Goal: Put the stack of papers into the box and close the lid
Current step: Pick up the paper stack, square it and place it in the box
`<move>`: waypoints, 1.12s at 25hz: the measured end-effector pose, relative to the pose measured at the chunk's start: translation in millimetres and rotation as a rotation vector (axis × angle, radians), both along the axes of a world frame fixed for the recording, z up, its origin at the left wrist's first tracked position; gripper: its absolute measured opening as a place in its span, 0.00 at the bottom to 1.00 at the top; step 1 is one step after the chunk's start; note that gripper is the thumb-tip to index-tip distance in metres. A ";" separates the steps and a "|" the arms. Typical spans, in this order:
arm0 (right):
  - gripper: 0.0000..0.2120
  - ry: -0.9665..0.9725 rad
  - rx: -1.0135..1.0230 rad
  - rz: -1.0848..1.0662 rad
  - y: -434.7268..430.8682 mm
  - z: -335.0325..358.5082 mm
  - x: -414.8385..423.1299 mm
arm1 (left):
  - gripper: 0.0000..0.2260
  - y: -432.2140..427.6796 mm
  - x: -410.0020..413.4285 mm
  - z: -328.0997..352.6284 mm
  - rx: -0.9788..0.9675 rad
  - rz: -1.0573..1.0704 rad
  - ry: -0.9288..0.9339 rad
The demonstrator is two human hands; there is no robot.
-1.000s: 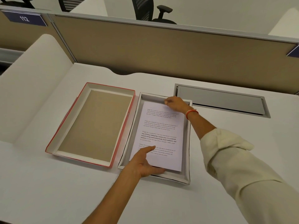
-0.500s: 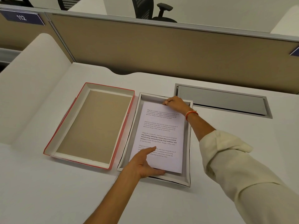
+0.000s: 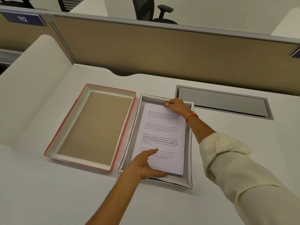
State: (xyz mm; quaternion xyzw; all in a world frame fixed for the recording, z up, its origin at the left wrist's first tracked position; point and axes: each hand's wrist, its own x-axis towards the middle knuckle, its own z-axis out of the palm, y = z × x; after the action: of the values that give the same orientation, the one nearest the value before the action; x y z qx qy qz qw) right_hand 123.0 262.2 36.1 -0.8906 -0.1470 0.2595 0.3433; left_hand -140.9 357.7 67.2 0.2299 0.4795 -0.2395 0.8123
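Observation:
A stack of white printed papers (image 3: 164,135) lies inside the shallow grey-white box (image 3: 189,143) in the middle of the desk. My left hand (image 3: 142,166) grips the stack's near left corner, thumb along the near edge and forefinger on top. My right hand (image 3: 176,105), with an orange band at the wrist, pinches the stack's far edge against the box's far wall. The red-edged lid (image 3: 97,127) lies upside down just left of the box, brown inside facing up, nearly touching it.
A grey cable hatch (image 3: 222,101) is set in the desk right of the box. A tan partition (image 3: 162,51) runs along the back. A white curved divider (image 3: 32,86) rises on the left. An office chair (image 3: 151,10) stands beyond the partition.
Both hands keep their hold at the same spots on the stack. The papers and lid have not visibly shifted; only the view has moved slightly.

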 end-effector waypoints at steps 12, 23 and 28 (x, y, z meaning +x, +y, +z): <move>0.14 -0.066 -0.046 0.139 -2.5 16.8 -3.5 | 0.18 2.6 -16.1 16.2 -0.119 0.028 -0.071; 0.15 -0.094 0.124 0.155 41.8 46.7 -57.6 | 0.29 42.8 -11.4 39.1 0.004 -0.080 -0.228; 0.19 0.103 0.337 0.049 69.0 44.0 -96.2 | 0.20 79.1 -11.9 32.6 0.423 0.046 -0.320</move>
State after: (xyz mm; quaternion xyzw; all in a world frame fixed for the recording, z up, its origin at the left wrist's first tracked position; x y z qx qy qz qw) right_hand 26.8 331.2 80.1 -0.8022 -0.1922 0.2847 0.4883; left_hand -152.8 436.8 99.8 0.4184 0.3896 -0.0762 0.8170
